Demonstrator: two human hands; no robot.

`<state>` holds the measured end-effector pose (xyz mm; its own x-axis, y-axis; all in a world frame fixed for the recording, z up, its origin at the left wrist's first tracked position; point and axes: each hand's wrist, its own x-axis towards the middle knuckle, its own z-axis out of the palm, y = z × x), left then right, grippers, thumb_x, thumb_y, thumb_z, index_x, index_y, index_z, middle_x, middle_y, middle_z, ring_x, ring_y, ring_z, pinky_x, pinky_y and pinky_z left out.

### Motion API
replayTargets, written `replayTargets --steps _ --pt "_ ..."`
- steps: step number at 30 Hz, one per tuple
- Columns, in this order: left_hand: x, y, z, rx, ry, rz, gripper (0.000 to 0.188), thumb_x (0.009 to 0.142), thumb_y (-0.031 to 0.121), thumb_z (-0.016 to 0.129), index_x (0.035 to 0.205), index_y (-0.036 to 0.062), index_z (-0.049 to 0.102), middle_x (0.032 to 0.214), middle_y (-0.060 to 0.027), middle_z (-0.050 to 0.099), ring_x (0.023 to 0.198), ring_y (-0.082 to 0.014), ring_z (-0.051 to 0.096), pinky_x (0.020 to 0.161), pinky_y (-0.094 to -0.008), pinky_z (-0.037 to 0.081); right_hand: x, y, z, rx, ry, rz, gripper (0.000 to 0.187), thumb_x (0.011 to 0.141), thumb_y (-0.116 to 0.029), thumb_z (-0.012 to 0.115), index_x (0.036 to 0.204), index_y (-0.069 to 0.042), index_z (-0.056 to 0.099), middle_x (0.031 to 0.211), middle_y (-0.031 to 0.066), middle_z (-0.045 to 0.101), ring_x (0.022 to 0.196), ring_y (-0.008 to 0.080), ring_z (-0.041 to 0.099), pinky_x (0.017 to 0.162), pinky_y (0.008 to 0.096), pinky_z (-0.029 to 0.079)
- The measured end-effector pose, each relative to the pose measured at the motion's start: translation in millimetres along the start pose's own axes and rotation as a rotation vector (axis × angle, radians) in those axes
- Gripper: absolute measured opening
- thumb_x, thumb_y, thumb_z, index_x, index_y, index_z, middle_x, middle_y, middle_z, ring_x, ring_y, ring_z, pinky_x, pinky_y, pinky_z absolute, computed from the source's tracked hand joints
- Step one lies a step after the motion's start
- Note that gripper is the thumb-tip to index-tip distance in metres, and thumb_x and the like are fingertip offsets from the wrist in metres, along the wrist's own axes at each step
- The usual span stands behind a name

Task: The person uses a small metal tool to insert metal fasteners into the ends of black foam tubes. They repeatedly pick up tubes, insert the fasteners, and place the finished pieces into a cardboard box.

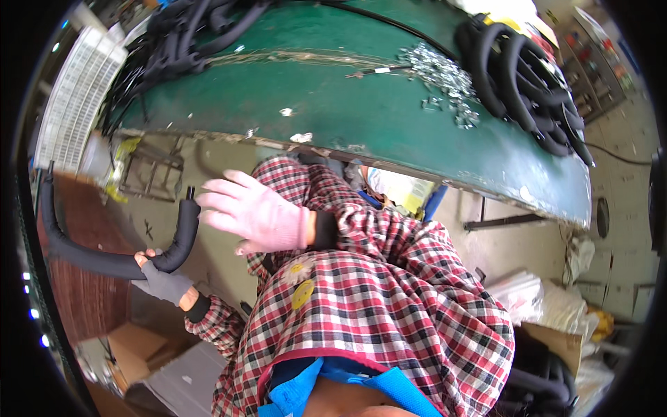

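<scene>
"Where are your hands?"
"My left hand [164, 282] grips a black U-shaped tube [97, 260], stretched left to right; my right hand [256, 213], spread and empty, is just right of its nearer upturned end."
"Beyond?"
"The green counter [333, 104], bearing small metal pieces [441, 73]."

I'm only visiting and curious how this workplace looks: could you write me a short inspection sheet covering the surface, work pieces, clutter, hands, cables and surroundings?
Surface: green table, its near edge worn and chipped.
Work pieces: bent black tube, held clear of the table at the left.
Clutter: small shiny metal pieces scattered on the table; dark tubes piled at its left and right.
Hands: left hand, grey glove, grips the tube; right hand, pink glove, is open near the tube's end, contact unclear.
Cables: thin dark line, possibly a cord, at far right.
Surroundings: cardboard box lower left; plastic bags right.
</scene>
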<state>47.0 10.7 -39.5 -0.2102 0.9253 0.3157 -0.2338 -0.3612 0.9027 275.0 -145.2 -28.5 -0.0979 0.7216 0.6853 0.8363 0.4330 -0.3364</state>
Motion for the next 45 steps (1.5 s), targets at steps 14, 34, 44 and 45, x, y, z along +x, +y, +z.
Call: replayTargets --steps 14,34,44,45 --pt "-53 -75 203 -0.32 -0.447 -0.438 0.028 0.098 0.012 0.063 0.119 -0.0024 0.052 0.105 -0.0096 0.059 0.091 -0.0191 0.059 0.082 -0.0338 0.053 -130 69 -154 -0.649 0.544 0.944 0.031 0.073 -0.018 0.081 0.102 -0.014 0.072 0.096 0.0088 0.07 0.089 0.0303 0.068 0.079 0.0398 0.055" --pt "-3 -44 94 -0.099 -0.574 -0.686 0.06 0.101 0.035 0.063 0.144 0.0007 0.04 0.114 -0.0125 0.061 0.089 -0.0175 0.054 0.079 -0.0331 0.049 -162 61 -165 -0.756 0.412 1.276 0.011 0.079 -0.019 0.078 0.087 -0.013 0.074 0.082 0.0075 0.064 0.077 0.0294 0.065 0.069 0.0383 0.052" --pt "-65 30 -6 -0.155 -0.075 -0.732 0.052 0.104 0.027 0.058 0.15 0.0162 0.036 0.137 -0.0206 0.053 0.092 -0.0176 0.057 0.088 -0.0322 0.055 -99 28 -101 0.759 0.695 0.705 0.011 0.101 -0.013 0.06 0.103 -0.002 0.058 0.147 0.0156 0.052 0.124 0.021 0.056 0.111 0.0398 0.042" --pt "-67 19 -7 -0.233 -0.036 -0.792 0.049 0.104 0.028 0.058 0.148 0.0162 0.039 0.134 -0.0197 0.055 0.092 -0.0173 0.058 0.09 -0.0335 0.055 -86 28 -78 0.947 0.64 0.628 0.015 0.102 -0.017 0.061 0.105 -0.003 0.058 0.148 0.0163 0.051 0.125 0.0215 0.055 0.112 0.0399 0.04"
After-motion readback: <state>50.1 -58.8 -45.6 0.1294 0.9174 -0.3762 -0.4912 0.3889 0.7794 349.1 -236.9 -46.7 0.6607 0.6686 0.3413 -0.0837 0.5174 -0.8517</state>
